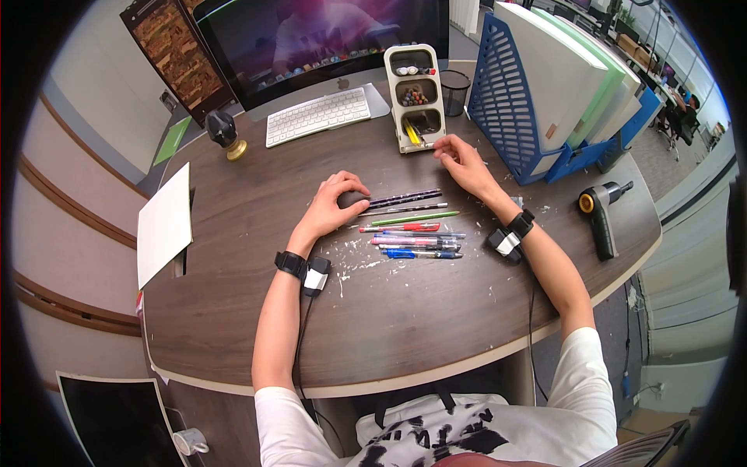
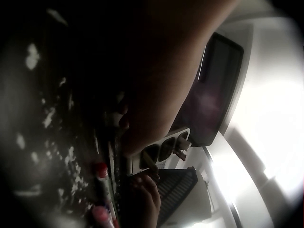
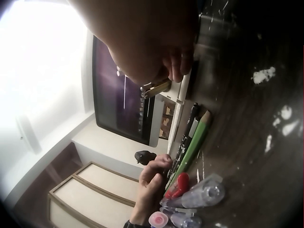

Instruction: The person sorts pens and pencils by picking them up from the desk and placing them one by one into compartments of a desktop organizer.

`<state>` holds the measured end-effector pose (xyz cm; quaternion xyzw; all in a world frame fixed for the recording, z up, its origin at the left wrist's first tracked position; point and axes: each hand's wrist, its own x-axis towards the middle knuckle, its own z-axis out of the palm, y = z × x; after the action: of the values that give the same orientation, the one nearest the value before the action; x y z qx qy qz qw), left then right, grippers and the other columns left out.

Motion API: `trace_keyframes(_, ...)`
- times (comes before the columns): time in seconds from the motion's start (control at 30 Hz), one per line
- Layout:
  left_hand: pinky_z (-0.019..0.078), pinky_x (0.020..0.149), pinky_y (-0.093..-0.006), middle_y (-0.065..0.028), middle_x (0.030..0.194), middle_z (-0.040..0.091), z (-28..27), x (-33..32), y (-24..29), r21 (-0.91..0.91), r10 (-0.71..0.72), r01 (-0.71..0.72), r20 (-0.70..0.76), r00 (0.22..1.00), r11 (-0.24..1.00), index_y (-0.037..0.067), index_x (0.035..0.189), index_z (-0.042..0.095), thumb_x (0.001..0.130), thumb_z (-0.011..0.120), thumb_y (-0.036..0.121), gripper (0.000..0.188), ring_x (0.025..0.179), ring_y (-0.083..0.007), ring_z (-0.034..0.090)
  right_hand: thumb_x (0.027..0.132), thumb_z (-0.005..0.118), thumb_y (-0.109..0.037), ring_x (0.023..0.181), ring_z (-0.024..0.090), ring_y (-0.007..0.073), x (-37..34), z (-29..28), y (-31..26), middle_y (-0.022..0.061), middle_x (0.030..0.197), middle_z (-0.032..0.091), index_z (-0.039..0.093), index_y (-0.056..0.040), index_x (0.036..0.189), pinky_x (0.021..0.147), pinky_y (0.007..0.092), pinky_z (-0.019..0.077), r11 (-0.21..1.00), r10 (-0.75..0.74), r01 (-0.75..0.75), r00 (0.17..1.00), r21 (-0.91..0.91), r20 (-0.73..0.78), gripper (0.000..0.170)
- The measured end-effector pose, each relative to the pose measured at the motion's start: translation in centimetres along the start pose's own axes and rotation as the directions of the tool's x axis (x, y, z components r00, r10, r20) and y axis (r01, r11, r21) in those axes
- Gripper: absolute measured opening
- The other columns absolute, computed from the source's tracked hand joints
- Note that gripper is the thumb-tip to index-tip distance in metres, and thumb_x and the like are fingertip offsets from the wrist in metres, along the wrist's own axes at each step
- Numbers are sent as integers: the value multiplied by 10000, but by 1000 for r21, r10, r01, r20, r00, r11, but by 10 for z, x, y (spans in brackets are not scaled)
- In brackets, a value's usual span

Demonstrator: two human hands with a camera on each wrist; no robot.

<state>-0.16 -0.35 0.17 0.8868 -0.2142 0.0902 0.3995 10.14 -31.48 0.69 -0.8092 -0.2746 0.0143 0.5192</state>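
Note:
My left hand [image 1: 333, 206] rests on the desk with fingers bent and thumb tip right at the left ends of two dark patterned pencils [image 1: 405, 200]. Between thumb and fingers is a dark rounded patch; I cannot tell whether it is a thing or shadow. Below lie a silver-and-black pencil [image 1: 408, 209], a green pencil [image 1: 416, 218], a red pen [image 1: 399, 227], several clear-barrelled pens [image 1: 416, 241] and a blue pen [image 1: 420, 254], roughly parallel. My right hand [image 1: 464, 165], loosely bent, has its fingertips at the near right corner of a white three-compartment organizer [image 1: 399, 128].
Behind are a keyboard [image 1: 319, 117], a monitor [image 1: 311, 47] and a black mesh cup [image 1: 455, 92]. Blue file holders [image 1: 506, 101] stand at the right, near a handheld black device [image 1: 601, 218]. White flecks dot the desk [image 1: 373, 327]. At the left lies a white sheet [image 1: 165, 226].

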Motion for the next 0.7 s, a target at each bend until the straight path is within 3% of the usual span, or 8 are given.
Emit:
trace_keyframes(0.03, 355, 1032, -379, -23, 1105, 611, 0, -1, 2, 33, -10, 10, 16, 1000, 999, 112, 933, 701, 820, 732, 237, 171, 1124, -227, 535, 940, 605, -124, 937, 610, 139, -1, -3, -2, 78, 1081, 656, 611, -19, 1181, 818, 297, 497, 985, 98, -91, 994, -143, 42, 263)
trace_keyframes(0.07, 355, 1032, -379, -23, 1105, 611, 0, -1, 2, 32, -12, 12, 17, 1000, 999, 112, 933, 701, 820, 732, 237, 171, 1124, -227, 535, 940, 605, -124, 937, 610, 139, -2, -5, -4, 78, 1081, 656, 611, -19, 1181, 818, 297, 497, 985, 100, -93, 994, -143, 43, 263)
trace_keyframes(0.13, 349, 1037, -386, -30, 1141, 596, -1, -1, 2, 56, -10, 8, 31, 999, 998, 119, 916, 704, 812, 743, 239, 163, 1136, -222, 528, 912, 661, -189, 825, 556, 150, -5, -9, -13, 62, 937, 629, 650, -34, 1062, 741, 308, 472, 977, 96, -23, 935, -213, 342, 216)
trace_keyframes(0.17, 349, 1037, -386, -30, 1141, 596, -1, -1, 1, 55, -12, 10, 32, 999, 998, 119, 916, 704, 812, 743, 239, 163, 1136, -222, 528, 912, 661, -189, 825, 556, 150, -6, -11, -17, 62, 937, 629, 650, -34, 1062, 741, 308, 472, 977, 98, -25, 934, -211, 343, 216)
trace_keyframes(0.23, 319, 1093, -394, -30, 1158, 576, -2, 0, 1, 57, -48, 44, 67, 997, 997, 98, 923, 683, 821, 743, 231, 177, 1188, -223, 502, 881, 705, -259, 854, 595, 215, -9, -11, -26, 99, 933, 620, 652, -66, 1080, 776, 354, 493, 924, -46, 218, 880, -315, 472, 282)
trace_keyframes(0.5, 330, 1086, -394, -26, 1180, 572, -1, 0, 3, 62, -49, 45, 63, 997, 997, 98, 921, 685, 828, 741, 235, 175, 1188, -222, 499, 894, 704, -247, 841, 585, 251, -10, -8, -28, 80, 894, 615, 610, -58, 1030, 746, 367, 472, 929, -32, 203, 877, -309, 480, 252)
trace_keyframes(0.6, 336, 1076, -390, -26, 1182, 575, -1, -1, 3, 70, -44, 39, 68, 997, 997, 99, 928, 684, 837, 734, 241, 176, 1183, -222, 500, 903, 706, -229, 810, 589, 211, -11, -7, -30, 65, 867, 630, 614, -45, 1014, 739, 336, 469, 951, 29, 122, 882, -285, 471, 234)
trace_keyframes(0.7, 354, 1035, -376, -25, 1156, 591, 0, 0, 0, 68, -33, 29, 47, 998, 997, 94, 928, 677, 865, 707, 252, 172, 1137, -222, 514, 913, 708, -203, 793, 582, 141, -10, -6, -19, 39, 840, 642, 627, -33, 988, 732, 293, 462, 986, -61, 119, 907, -115, 416, 202)
